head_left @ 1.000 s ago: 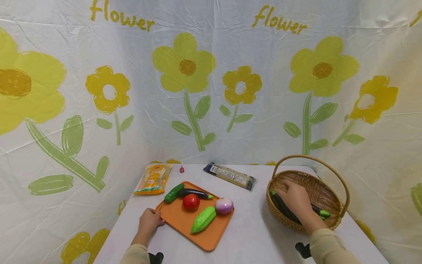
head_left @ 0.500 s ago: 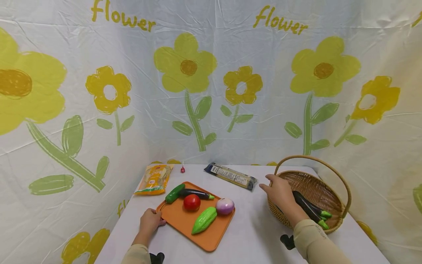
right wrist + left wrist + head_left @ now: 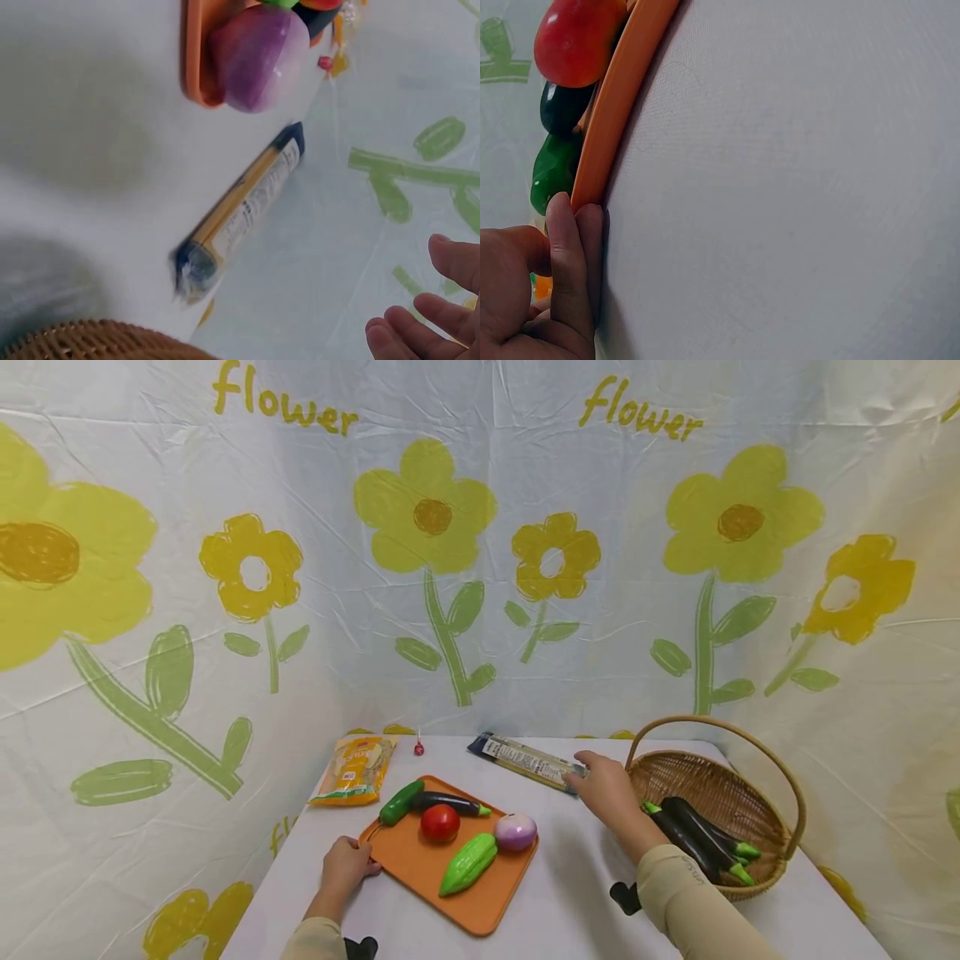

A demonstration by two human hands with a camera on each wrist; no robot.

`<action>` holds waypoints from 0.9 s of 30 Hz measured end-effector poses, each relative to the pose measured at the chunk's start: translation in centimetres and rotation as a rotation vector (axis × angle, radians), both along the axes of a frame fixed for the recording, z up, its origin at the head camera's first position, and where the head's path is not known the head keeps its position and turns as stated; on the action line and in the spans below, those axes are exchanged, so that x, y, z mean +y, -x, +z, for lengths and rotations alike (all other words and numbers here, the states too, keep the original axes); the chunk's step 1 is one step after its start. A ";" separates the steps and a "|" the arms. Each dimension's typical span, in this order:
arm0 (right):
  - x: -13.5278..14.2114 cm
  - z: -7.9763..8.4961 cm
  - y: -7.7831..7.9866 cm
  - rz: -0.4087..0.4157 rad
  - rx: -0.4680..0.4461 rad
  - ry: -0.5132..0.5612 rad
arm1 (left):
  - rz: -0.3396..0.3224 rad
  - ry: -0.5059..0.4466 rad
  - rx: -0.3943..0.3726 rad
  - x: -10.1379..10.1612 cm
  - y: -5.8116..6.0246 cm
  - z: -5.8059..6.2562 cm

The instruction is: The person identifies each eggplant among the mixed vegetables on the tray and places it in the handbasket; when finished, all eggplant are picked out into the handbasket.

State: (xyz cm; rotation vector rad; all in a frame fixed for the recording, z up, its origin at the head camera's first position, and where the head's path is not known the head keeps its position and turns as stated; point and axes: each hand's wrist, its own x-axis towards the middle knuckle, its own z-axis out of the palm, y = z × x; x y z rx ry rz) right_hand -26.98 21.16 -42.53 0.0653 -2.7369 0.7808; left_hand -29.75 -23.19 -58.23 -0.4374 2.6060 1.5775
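In the head view my left hand [image 3: 347,870] grips the left corner of the orange tray [image 3: 480,917]; the left wrist view has its fingers [image 3: 568,262] at the tray's rim. On the tray lie a green pepper [image 3: 401,802], a small eggplant [image 3: 450,802], a tomato [image 3: 440,823], a pale green ridged vegetable [image 3: 468,865] and a purple onion [image 3: 515,832]. My right hand [image 3: 611,793] is empty, fingers loosely spread, between the wicker basket [image 3: 708,768] and a long clear-wrapped packet [image 3: 525,762]. Dark eggplants [image 3: 697,839] with green stems rest in the basket.
An orange and clear food bag [image 3: 356,770] lies at the table's back left. Near it is a small red lollipop [image 3: 419,748]. The basket's tall handle [image 3: 757,747] arches over its opening. A flower-printed cloth [image 3: 480,568] hangs behind the table.
My right hand has come out of the basket, empty, and moved left toward the packet. The eggplants have stayed in the basket. My left hand has kept its grip on the tray corner.
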 end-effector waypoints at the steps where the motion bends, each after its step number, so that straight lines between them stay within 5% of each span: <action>1: -0.4 0.0 0.1 0.004 -0.002 0.002 | -0.001 -0.002 0.000 0.0 0.0 0.0; 27: -7.7 -1.3 3.4 0.089 0.024 0.024 | 0.021 0.005 -0.008 0.1 -0.1 0.1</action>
